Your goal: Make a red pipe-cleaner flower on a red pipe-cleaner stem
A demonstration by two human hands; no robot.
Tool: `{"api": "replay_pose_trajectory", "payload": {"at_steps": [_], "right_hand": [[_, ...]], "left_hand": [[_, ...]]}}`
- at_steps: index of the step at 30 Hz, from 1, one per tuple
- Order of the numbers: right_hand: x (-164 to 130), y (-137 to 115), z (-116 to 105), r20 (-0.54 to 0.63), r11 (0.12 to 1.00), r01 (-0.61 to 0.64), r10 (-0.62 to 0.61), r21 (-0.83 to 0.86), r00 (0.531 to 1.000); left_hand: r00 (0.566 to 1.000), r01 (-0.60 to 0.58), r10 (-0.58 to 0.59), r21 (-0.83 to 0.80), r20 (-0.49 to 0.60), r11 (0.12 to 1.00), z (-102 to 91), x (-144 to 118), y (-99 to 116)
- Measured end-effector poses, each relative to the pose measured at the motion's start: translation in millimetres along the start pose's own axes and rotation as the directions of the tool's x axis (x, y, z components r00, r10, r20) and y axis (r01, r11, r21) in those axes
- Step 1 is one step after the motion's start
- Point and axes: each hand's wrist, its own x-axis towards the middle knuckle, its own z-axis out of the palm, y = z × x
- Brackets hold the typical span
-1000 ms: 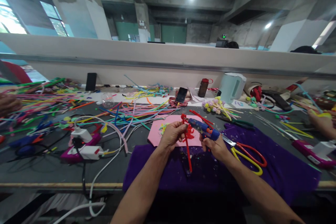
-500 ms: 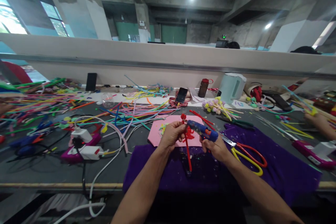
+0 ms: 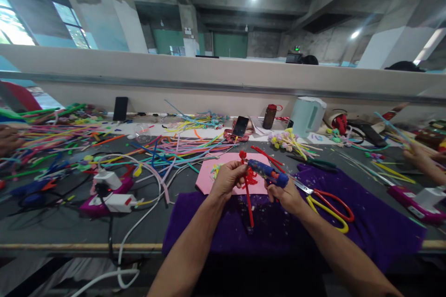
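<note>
My left hand (image 3: 228,177) pinches a red pipe cleaner (image 3: 249,206), which hangs down from the fingers and carries a small red tuft at its top. In my right hand (image 3: 284,193) is a blue glue gun (image 3: 266,171), its nozzle pointing left, close to the pipe cleaner just below the tuft. Whether the nozzle touches it I cannot tell. Beneath both hands lies a pink board (image 3: 205,178) with red pieces and small yellow-green bits on it. Scissors (image 3: 331,206) with red and yellow handles rest to the right on a purple cloth (image 3: 372,222).
Loose pipe cleaners (image 3: 188,146) spread across the table's left and middle. A power strip (image 3: 108,197) with white plugs and cables is at left. A phone (image 3: 240,126), a brown bottle (image 3: 269,117) and a kettle (image 3: 308,116) stand behind. Other people's hands (image 3: 421,160) show at both edges.
Both of my hands, the pipe cleaner and the glue gun stay nearly still. At the left edge another person's hand has come further into view; the one at the right has shifted slightly.
</note>
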Motion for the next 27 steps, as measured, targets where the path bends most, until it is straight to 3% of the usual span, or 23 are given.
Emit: {"api": "replay_pose_trajectory", "payload": {"at_steps": [19, 27], "right_hand": [[0.1, 4.1, 0.1, -0.041, 1.0, -0.006, 0.006, 0.002, 0.999], [0.4, 5.1, 0.2, -0.002, 0.999, -0.037, 0.037, -0.011, 0.999]], "left_hand": [[1.0, 0.0, 0.0, 0.006, -0.002, 1.0, 0.7, -1.0, 0.8], [1.0, -0.011, 0.011, -0.009, -0.007, 1.0, 0.7, 0.0, 0.4]]}}
